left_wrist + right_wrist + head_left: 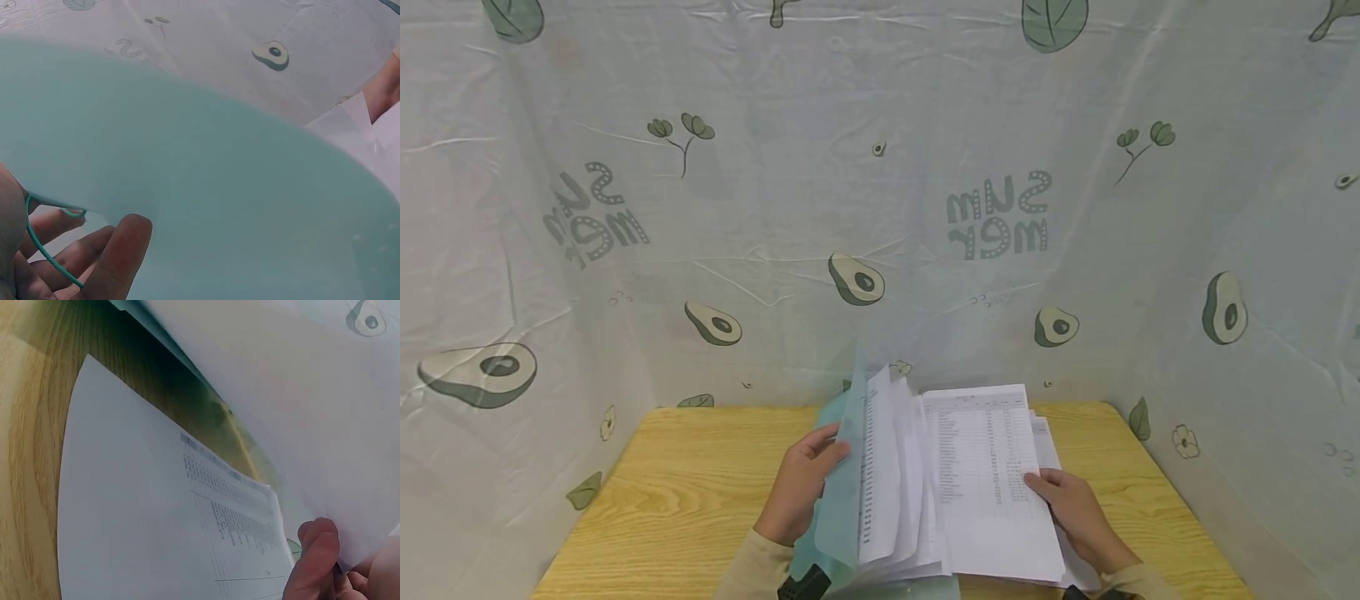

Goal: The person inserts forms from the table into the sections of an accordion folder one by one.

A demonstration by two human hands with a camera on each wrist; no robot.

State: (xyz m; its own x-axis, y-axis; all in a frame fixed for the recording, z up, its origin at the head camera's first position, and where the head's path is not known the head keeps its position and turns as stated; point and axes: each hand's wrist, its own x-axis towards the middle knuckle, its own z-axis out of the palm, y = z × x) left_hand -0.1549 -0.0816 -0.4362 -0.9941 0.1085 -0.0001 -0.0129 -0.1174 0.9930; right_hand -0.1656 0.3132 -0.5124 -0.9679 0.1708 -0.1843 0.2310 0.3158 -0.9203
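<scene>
In front of the patterned curtain [775,208]: wooden worktop [685,483], green folder [840,508] at near middle, cover raised. Paper stack [912,492] in it, partly fanned. Printed page [985,467] held out right, above a loose page [137,487]; probably to keep it separate. Cover likely held up for access. Left hand [801,483] pinches cover edge; right hand [1075,512] pinches page's right edge, little finger gap on either. Green cord [44,253] at left fingers.

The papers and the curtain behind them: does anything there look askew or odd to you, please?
The printed page and the sheet beneath it are not squared up: the lower one sticks out on the right. On the curtain, the word "summer" reads backwards.
</scene>
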